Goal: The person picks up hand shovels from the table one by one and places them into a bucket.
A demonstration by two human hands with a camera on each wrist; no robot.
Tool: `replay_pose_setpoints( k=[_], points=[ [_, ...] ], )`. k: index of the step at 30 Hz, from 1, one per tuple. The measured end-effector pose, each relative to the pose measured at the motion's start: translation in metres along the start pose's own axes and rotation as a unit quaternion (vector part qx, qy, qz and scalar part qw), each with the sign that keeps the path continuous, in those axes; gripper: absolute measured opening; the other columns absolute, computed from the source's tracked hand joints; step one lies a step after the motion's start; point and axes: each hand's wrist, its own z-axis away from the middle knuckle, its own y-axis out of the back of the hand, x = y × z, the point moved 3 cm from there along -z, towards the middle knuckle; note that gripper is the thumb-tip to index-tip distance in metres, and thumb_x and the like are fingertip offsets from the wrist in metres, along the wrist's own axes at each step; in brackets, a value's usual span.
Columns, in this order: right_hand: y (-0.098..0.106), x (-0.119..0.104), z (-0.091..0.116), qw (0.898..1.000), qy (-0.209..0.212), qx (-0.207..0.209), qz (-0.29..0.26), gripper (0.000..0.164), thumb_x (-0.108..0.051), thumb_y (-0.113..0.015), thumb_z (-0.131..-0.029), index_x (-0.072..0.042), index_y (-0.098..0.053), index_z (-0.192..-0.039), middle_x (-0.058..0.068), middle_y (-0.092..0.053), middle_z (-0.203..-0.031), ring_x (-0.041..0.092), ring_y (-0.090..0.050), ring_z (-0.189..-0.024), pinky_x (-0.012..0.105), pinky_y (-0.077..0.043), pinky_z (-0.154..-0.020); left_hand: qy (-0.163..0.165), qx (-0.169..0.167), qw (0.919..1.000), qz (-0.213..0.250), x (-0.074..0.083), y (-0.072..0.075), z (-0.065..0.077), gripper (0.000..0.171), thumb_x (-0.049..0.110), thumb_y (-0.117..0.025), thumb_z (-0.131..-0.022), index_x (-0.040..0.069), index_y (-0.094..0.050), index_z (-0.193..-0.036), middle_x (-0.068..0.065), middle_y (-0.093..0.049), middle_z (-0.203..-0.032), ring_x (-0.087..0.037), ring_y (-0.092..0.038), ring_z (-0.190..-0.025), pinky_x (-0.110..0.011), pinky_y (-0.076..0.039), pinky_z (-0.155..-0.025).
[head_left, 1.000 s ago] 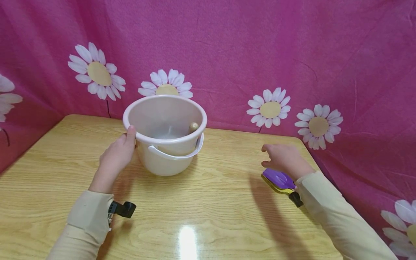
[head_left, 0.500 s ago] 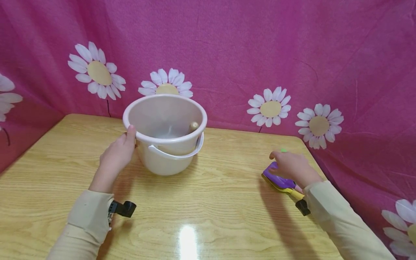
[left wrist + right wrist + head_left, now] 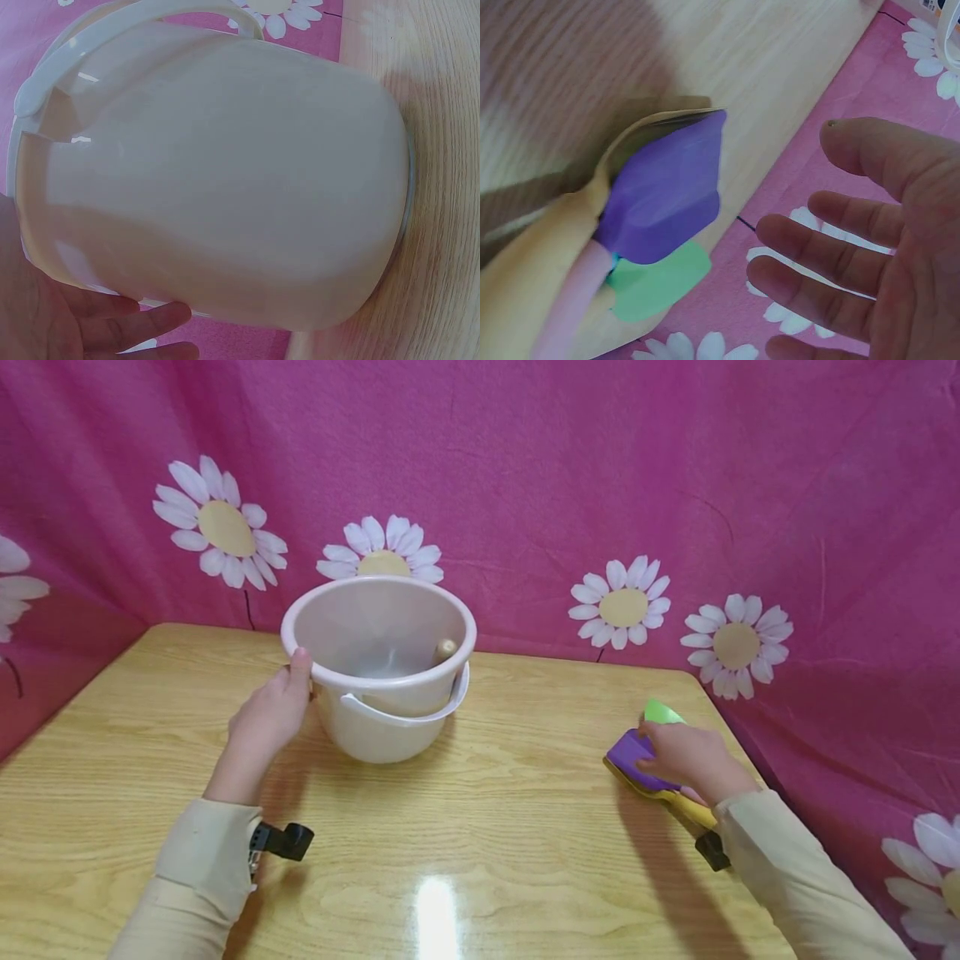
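Observation:
A pale plastic bucket (image 3: 386, 735) stands on the table, its handle (image 3: 405, 720) hanging at the front. My left hand (image 3: 266, 714) holds it at the left of the rim, thumb on the edge; in the left wrist view, fingers (image 3: 142, 322) lie along the outer wall. At the right, a purple shovel (image 3: 667, 191) with a pink handle lies on a yellow one (image 3: 536, 259), beside a green blade (image 3: 664, 281). My right hand (image 3: 693, 760) hovers over them, fingers spread and holding nothing. It partly covers the purple and green ones in the head view.
Inside the bucket, the rounded end of a wooden-looking stick (image 3: 446, 649) leans on the right wall. A pink curtain with daisies (image 3: 525, 485) runs behind the wooden table (image 3: 517, 827) and along its right edge.
My right hand has moved right and a little toward me over the shovels, uncovering the green blade and the yellow handle. My left hand and the bucket stay in place.

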Motion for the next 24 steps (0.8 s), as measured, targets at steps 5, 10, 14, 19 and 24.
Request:
replay_pose_setpoints(
  k=[5, 10, 14, 19, 24],
  points=[
    [-0.009, 0.006, 0.003, 1.0, -0.017, -0.01, -0.007, 0.043, -0.029, -0.064, -0.079, -0.003, -0.054, -0.111, 0.009, -0.062, -0.094, 0.024, -0.056, -0.079, 0.051, -0.044, -0.066, -0.002, 0.0, 1.0, 0.001, 0.001, 0.0, 0.0, 0.08, 0.055, 0.006, -0.089, -0.002, -0.045, -0.116, -0.027, -0.048, -0.115, -0.046, -0.044, -0.104, -0.056, -0.035, -0.075],
    [-0.019, 0.012, 0.007, 0.999, -0.03, -0.022, -0.026, 0.047, -0.028, -0.067, -0.078, -0.002, -0.053, -0.113, 0.011, -0.061, -0.096, 0.028, -0.055, -0.082, 0.051, -0.044, -0.07, 0.001, -0.002, 1.0, 0.0, 0.0, 0.001, 0.0, 0.081, 0.055, 0.006, -0.089, -0.001, -0.045, -0.116, -0.027, -0.048, -0.115, -0.045, -0.045, -0.102, -0.055, -0.036, -0.074],
    [-0.026, 0.018, 0.012, 0.999, -0.026, -0.012, -0.032, 0.045, -0.027, -0.069, -0.077, -0.002, -0.054, -0.111, 0.014, -0.061, -0.1, 0.032, -0.056, -0.086, 0.052, -0.043, -0.071, -0.001, -0.003, 1.0, -0.001, 0.0, 0.001, -0.001, 0.081, 0.056, 0.007, -0.089, -0.001, -0.045, -0.116, -0.027, -0.048, -0.115, -0.045, -0.045, -0.102, -0.055, -0.036, -0.073],
    [-0.034, 0.025, 0.019, 0.999, -0.019, 0.003, -0.026, 0.041, -0.026, -0.071, -0.074, -0.003, -0.057, -0.105, 0.012, -0.062, -0.092, 0.029, -0.057, -0.079, 0.048, -0.044, -0.066, -0.003, -0.004, 1.0, -0.002, 0.0, 0.001, 0.0, 0.08, 0.055, 0.007, -0.089, 0.0, -0.045, -0.115, -0.027, -0.048, -0.115, -0.045, -0.045, -0.102, -0.055, -0.036, -0.073],
    [-0.04, 0.031, 0.022, 0.999, -0.033, -0.009, -0.038, 0.033, -0.019, -0.071, -0.072, -0.003, -0.059, -0.098, 0.005, -0.059, -0.08, 0.022, -0.053, -0.069, 0.043, -0.044, -0.061, -0.003, -0.007, 1.0, 0.001, 0.0, -0.001, -0.001, 0.08, 0.055, 0.006, -0.089, 0.0, -0.044, -0.117, -0.027, -0.047, -0.116, -0.045, -0.045, -0.103, -0.055, -0.036, -0.074]
  ],
)
